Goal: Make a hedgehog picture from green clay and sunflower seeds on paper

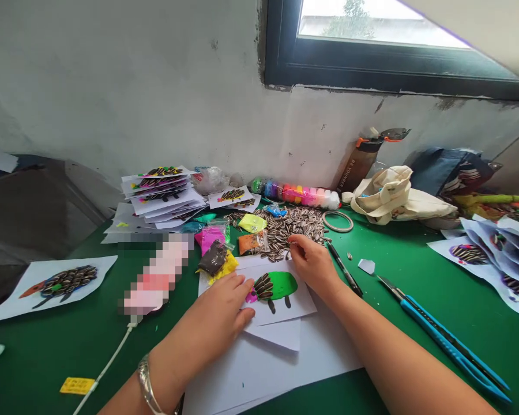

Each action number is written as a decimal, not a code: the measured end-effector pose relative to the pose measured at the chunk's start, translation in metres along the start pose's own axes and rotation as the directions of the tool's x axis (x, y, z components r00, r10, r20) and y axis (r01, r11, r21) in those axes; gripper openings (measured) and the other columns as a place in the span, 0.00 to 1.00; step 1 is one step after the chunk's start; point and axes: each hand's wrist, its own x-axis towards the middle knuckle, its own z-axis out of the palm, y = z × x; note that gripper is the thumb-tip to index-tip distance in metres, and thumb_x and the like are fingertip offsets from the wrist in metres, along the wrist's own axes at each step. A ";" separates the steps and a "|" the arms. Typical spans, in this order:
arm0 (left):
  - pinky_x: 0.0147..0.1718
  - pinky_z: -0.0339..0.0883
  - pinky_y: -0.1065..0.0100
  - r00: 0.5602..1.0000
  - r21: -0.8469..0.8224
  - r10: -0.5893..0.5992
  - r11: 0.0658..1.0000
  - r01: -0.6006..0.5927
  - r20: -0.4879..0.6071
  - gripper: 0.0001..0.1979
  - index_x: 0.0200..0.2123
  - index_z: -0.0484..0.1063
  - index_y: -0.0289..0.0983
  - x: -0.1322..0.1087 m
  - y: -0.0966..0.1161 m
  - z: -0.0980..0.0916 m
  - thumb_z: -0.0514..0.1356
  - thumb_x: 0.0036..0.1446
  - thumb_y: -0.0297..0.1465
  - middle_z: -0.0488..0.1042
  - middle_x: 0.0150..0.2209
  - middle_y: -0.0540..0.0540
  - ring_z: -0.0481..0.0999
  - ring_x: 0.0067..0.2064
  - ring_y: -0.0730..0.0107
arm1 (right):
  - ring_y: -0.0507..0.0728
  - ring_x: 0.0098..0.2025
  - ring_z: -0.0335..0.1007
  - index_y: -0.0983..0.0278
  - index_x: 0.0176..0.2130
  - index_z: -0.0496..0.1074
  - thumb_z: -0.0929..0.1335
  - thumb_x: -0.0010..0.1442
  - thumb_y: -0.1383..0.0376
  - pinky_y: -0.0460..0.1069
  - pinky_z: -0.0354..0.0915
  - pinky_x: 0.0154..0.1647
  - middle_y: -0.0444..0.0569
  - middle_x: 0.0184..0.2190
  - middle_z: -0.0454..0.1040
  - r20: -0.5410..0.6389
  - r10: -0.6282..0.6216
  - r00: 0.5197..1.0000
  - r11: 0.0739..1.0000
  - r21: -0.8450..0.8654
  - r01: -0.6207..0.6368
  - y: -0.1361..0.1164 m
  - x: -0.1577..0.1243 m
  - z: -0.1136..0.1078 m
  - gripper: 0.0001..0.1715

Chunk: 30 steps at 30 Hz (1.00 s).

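A white card [281, 308] lies on the green table [415, 288] before me, bearing a green clay hedgehog shape [281, 284] partly covered with sunflower seeds. My left hand [218, 314] rests flat on the card's left side, fingers stretched out beside the seeds. My right hand [312, 262] reaches to the edge of the sunflower seed pile [292, 225], its fingertips bent together in a pinch; what they hold is too small to see. More white sheets [263, 363] lie under the card.
Small clay bags [218, 248] sit left of the seeds. A stack of finished cards [162, 193], clay tubs [298, 194], a tape ring [337, 221], a bottle [361, 161], a cloth bag [393, 196], a black pen [343, 270], a blue knife [445, 337], more cards [497, 253], another hedgehog card [52, 285].
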 end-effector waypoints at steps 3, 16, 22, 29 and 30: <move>0.60 0.59 0.48 1.000 -0.015 0.001 1.000 -0.001 -0.014 0.22 0.58 0.67 0.37 0.000 0.000 -0.002 0.58 0.60 0.33 0.68 0.59 0.38 0.65 0.61 0.51 | 0.56 0.31 0.72 0.62 0.43 0.72 0.62 0.61 0.67 0.47 0.63 0.34 0.47 0.32 0.78 -0.029 0.004 1.000 1.000 0.019 -0.004 0.000 -0.001 -0.001 0.12; 0.54 0.66 0.52 0.995 0.044 0.032 0.999 -0.028 -0.093 0.14 0.49 0.74 0.37 0.005 -0.001 -0.004 0.56 0.62 0.32 0.75 0.51 0.40 0.71 0.55 0.54 | 0.56 0.35 0.74 0.63 0.40 0.76 0.63 0.61 0.67 0.47 0.65 0.37 0.49 0.35 0.79 -0.035 -0.086 0.996 0.994 0.064 0.088 -0.003 -0.001 -0.002 0.12; 0.49 0.69 0.56 0.988 0.079 0.048 0.996 -0.037 -0.144 0.13 0.43 0.77 0.37 0.011 -0.003 -0.003 0.53 0.63 0.28 0.78 0.45 0.41 0.74 0.49 0.57 | 0.56 0.34 0.74 0.62 0.40 0.76 0.63 0.61 0.67 0.48 0.66 0.36 0.49 0.35 0.79 -0.023 -0.098 0.995 0.994 0.040 0.099 -0.003 0.000 0.000 0.12; 0.50 0.68 0.57 0.987 0.103 0.072 0.993 -0.057 -0.143 0.11 0.39 0.78 0.38 0.014 -0.003 0.000 0.55 0.62 0.28 0.77 0.46 0.42 0.72 0.49 0.57 | 0.57 0.36 0.75 0.62 0.41 0.76 0.63 0.61 0.67 0.48 0.66 0.38 0.48 0.36 0.79 -0.033 -0.109 0.993 0.993 0.039 0.110 -0.007 -0.002 -0.001 0.13; 0.50 0.67 0.57 0.987 0.104 0.074 0.993 -0.060 -0.143 0.11 0.39 0.79 0.38 0.014 -0.003 0.001 0.55 0.62 0.28 0.77 0.46 0.42 0.72 0.49 0.57 | 0.56 0.36 0.75 0.62 0.41 0.76 0.63 0.61 0.67 0.47 0.66 0.38 0.48 0.36 0.79 -0.032 -0.113 0.993 0.993 0.040 0.114 -0.007 -0.003 0.000 0.13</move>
